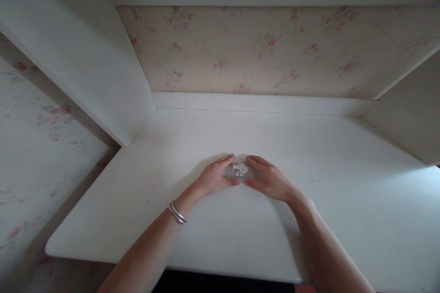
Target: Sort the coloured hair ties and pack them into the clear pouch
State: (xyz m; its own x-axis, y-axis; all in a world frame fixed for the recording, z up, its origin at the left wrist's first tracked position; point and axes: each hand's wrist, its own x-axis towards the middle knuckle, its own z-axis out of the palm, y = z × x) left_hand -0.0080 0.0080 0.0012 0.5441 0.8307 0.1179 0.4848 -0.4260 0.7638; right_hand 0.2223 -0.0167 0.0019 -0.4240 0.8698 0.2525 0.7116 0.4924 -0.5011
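A small clear plastic box point(242, 170) with white shapes on or in it lies on the white desktop, and I cannot make out what those shapes are. My left hand point(216, 176) is wrapped round its left end, thumb on the near side and fingers on the far side. Round the right end my right hand point(270, 177) holds it the same way. The fingertips of the two hands are a short gap apart, so the middle of the box shows between them. Both ends are partly hidden by my palms. Silver bangles point(178, 213) circle my left wrist.
The white desktop point(223, 233) has a rounded front left corner. A white side panel point(92, 55) rises at the left, another panel point(409, 105) at the right. A low ledge point(261, 103) runs along the back below flowered wallpaper point(240, 50). A small dark mark point(148, 202) is on the desktop.
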